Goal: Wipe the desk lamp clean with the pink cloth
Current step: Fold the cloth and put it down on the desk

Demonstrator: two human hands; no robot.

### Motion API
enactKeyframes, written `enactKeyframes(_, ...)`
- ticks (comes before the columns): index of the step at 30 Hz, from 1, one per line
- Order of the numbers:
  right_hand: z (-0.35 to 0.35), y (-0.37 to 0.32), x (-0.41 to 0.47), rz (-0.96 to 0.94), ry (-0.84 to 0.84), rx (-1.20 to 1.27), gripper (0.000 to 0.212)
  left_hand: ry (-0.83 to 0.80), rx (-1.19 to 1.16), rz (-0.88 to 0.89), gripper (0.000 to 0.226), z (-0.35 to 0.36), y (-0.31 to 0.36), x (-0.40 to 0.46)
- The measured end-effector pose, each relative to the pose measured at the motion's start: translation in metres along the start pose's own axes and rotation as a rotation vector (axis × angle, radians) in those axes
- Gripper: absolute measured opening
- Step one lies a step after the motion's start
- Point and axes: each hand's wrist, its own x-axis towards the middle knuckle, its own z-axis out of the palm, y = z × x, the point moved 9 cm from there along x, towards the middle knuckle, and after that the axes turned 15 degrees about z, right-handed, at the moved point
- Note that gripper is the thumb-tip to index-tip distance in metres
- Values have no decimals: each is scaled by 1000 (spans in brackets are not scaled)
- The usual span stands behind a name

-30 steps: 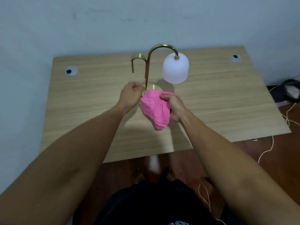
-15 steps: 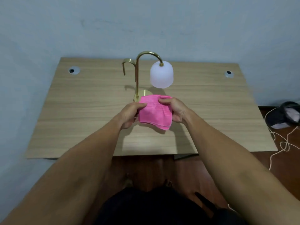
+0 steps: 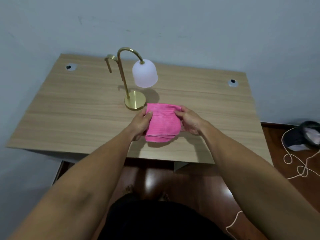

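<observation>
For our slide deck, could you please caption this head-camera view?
Both hands, left hand and right hand, hold a folded pink cloth before a brass desk lamp on a wooden desk.

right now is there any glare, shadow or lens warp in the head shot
Head view: soft shadows fall on the desk behind the lamp base and under the pink cloth; a bright glare patch sits on the floor below the desk; the wide lens bows the desk edges and stretches the forearms; the lamp shade looks sharp.
</observation>
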Motion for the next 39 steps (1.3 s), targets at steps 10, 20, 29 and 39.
enactKeyframes(10,-73,20,-5,-160,212,-134,22,-65,102,-41,26,69,-17,15)
enactKeyframes(20,-135,58,20,-145,408,-196,22,-112,419,-11,26,110,-62,50)
enactKeyframes(29,-185,79,28,-116,532,-238,27,-169,508,-24,9,152,-94,70)
enactKeyframes(39,-197,82,8,-124,776,-614,42,-156,548,-94,17,152,-84,53)
